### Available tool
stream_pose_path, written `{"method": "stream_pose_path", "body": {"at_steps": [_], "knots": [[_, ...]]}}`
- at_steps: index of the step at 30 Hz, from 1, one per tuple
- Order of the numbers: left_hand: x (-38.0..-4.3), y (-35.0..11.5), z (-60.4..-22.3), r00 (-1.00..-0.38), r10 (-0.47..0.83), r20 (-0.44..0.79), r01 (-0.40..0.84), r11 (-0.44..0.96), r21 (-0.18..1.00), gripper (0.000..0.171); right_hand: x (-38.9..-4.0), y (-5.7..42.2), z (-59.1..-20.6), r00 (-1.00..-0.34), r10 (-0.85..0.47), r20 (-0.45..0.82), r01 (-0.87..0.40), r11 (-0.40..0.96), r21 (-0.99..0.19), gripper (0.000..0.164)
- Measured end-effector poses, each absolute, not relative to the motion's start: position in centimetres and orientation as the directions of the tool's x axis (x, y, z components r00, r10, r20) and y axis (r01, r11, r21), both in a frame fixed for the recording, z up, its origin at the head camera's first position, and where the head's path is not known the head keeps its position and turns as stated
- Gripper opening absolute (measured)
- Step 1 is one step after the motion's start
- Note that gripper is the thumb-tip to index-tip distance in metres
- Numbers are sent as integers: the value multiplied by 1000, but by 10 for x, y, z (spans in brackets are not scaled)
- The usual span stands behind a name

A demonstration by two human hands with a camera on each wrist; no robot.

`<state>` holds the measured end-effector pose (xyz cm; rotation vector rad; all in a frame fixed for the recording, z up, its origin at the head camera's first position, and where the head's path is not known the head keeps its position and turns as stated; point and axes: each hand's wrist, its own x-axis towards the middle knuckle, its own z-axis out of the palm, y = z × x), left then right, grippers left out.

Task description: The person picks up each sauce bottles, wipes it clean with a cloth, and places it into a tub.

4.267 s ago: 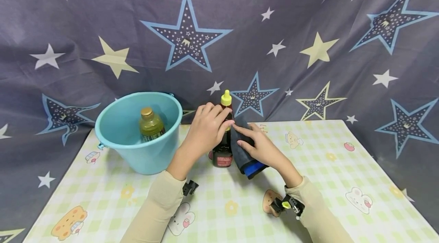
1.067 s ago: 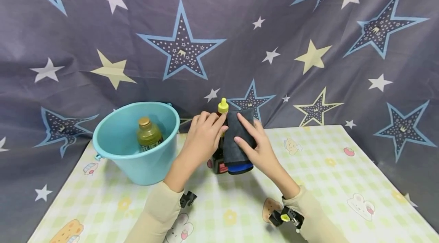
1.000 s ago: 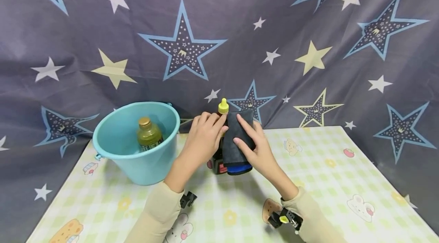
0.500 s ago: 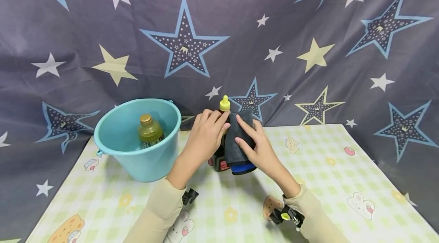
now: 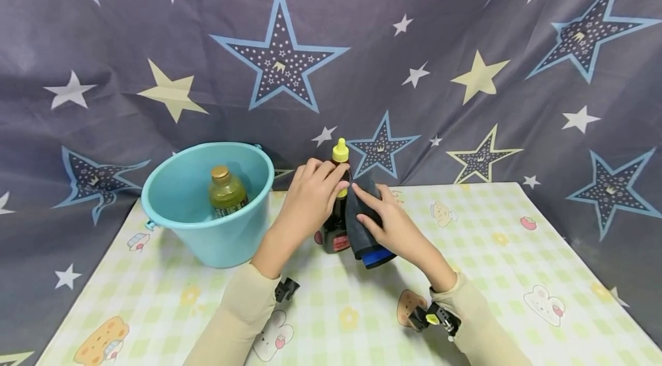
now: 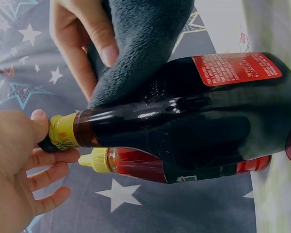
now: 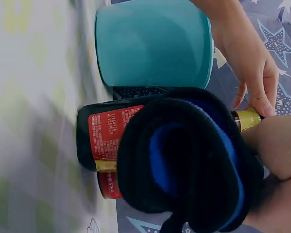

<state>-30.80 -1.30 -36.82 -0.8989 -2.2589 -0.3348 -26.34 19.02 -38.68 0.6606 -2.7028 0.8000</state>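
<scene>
My left hand [image 5: 310, 196] pinches the yellow-banded neck of a dark soy-sauce-like bottle [image 6: 194, 114] by its cap, with the other fingers loosely bent. The bottle has a red label and stands upright on the table. My right hand [image 5: 395, 225] holds a folded cloth [image 5: 362, 219], dark grey outside and blue inside, against the bottle's right side. In the left wrist view the cloth [image 6: 140, 39] touches the bottle's shoulder. Behind stands a squeeze bottle [image 6: 140, 165] of red sauce with a yellow nozzle cap [image 5: 341, 150], mostly hidden in the head view.
A light-blue bucket [image 5: 227, 245] stands to the left, with a gold-capped greenish bottle [image 5: 227, 192] inside. A checked cloth with cartoon prints covers the table [image 5: 496, 274]. A star-patterned curtain [image 5: 362, 21] hangs close behind the table's back edge.
Half a second to a second ago, the cloth covered more of the dark bottle's front; it has swung to the bottle's right side. The left hand keeps its hold on the neck.
</scene>
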Motion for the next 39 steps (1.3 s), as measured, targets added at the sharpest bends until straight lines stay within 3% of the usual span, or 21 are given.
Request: {"method": "stream_pose_path", "body": {"at_steps": [8,17,30,39], "knots": [[-308,-12,-368,-519,502,691,687,726,-11,38,-266,192,-388,-878,-376,297,-475,766,-433,59],[-306,-11,-368,-544,503,671,683,730,6,37,-268,200,-394,-897,-394,199,-440,765,-469,57],[-302,-13,-369,-592,502,630,677,735,51,38,-273,205,-400,-898,-414,152,-427,731,-531,56],[-306,-12,-368,-582,505,637,688,724,55,42,-276,210,-399,-891,-429,148,-439,730,-523,56]]}}
